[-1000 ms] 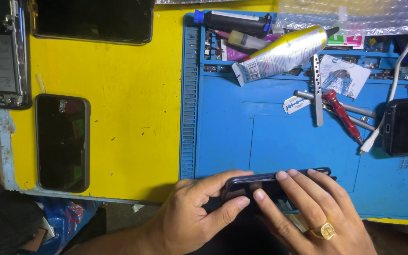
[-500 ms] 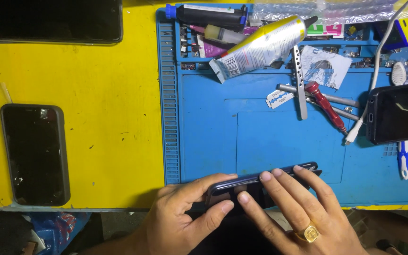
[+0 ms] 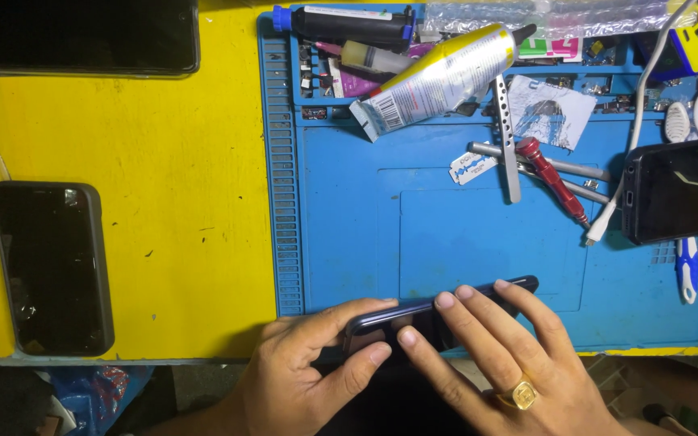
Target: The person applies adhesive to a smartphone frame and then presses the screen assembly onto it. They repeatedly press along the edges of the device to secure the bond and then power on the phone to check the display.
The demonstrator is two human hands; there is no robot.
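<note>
Yellow worktable (image 3: 163,161), dim floor beneath

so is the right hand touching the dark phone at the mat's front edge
Touching: the head view shows the right hand with fingers lying across the dark phone.

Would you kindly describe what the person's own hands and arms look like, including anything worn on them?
Both hands are bare, without gloves. The right hand wears a chunky gold ring with a squarish face on one finger. The left hand wears nothing visible. No sleeves or watch show.
</note>
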